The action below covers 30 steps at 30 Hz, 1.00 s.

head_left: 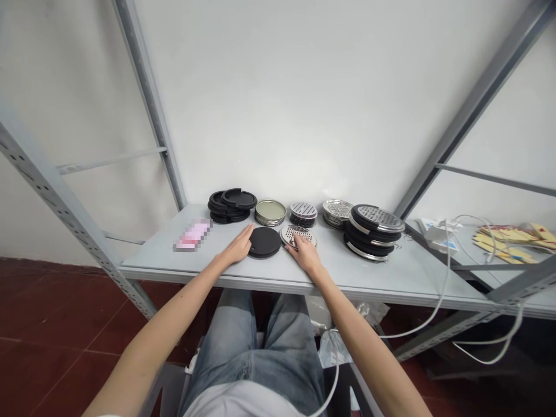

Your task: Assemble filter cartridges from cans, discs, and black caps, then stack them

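Note:
My left hand (238, 246) rests on the table with its fingers stretched out and together, at the left edge of a flat black round disc (264, 242). My right hand (305, 253) is on a round perforated metal plate (299, 231) like a grater plate, its fingers over the holes and its thumb at the near left edge. The plate lies just right of the black disc. Behind them stand a stack of pale-centred metal-rimmed discs (270, 209) and a stack of slotted metal plates (303, 211). The underside of the right fingers is hidden.
Black notched rings (232, 202) are piled at the back left, near a blurred pink item (193, 234). At the right stand more perforated plates (337, 209) and a tall stack of black-and-metal rounds (374, 231). A white cable (443, 289) hangs over the table's right front edge.

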Tool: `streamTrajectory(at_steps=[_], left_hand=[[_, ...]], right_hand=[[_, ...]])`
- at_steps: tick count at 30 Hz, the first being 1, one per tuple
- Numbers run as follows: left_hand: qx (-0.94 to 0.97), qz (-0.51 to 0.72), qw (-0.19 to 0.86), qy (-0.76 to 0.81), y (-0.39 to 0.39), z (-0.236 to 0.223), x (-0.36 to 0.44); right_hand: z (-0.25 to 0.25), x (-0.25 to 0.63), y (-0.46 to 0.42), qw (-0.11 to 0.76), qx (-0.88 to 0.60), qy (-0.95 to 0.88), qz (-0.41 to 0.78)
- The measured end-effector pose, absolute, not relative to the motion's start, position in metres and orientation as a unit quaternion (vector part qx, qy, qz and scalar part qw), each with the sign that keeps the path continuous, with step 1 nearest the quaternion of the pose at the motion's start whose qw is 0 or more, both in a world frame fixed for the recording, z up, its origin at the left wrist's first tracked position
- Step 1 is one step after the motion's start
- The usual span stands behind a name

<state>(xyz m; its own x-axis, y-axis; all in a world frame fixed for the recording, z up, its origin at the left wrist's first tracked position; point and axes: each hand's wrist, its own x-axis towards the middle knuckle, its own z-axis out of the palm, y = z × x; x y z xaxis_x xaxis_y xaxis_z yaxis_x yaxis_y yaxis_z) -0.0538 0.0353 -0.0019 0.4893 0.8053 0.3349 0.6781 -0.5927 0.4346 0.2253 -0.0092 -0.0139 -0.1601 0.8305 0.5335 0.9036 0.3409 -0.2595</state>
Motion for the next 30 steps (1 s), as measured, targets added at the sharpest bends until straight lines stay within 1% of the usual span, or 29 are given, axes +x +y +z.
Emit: streamTrajectory(at_steps=[4, 10, 14, 20, 24, 27, 30], left_hand=[[0.853, 0.251, 0.113, 0.444, 0.051, 0.013, -0.055], [0.781, 0.321, 0.035, 0.534, 0.042, 0.019, -0.034], [0.788, 0.318, 0.067, 0.523, 0.035, 0.010, -0.022], [0.850, 0.300, 0.171, 0.399, 0.040, 0.008, -0.026], [0.859, 0.304, 0.153, 0.383, 0.033, 0.009, -0.026], [0.869, 0.278, 0.133, 0.387, 0.027, 0.009, -0.024], [0.875, 0.261, 0.135, 0.384, 0.023, 0.012, -0.024]], right_hand=[[-0.012, 0.225, -0.011, 0.311, -0.571, -0.757, -0.063], [-0.005, 0.223, -0.017, 0.338, -0.560, -0.753, -0.076], [-0.004, 0.221, -0.017, 0.333, -0.521, -0.782, -0.077], [-0.004, 0.219, -0.016, 0.292, -0.453, -0.840, -0.061], [-0.001, 0.220, -0.021, 0.296, -0.452, -0.840, -0.043], [0.004, 0.220, -0.026, 0.303, -0.447, -0.841, -0.026], [0.007, 0.219, -0.030, 0.305, -0.425, -0.853, -0.005]])
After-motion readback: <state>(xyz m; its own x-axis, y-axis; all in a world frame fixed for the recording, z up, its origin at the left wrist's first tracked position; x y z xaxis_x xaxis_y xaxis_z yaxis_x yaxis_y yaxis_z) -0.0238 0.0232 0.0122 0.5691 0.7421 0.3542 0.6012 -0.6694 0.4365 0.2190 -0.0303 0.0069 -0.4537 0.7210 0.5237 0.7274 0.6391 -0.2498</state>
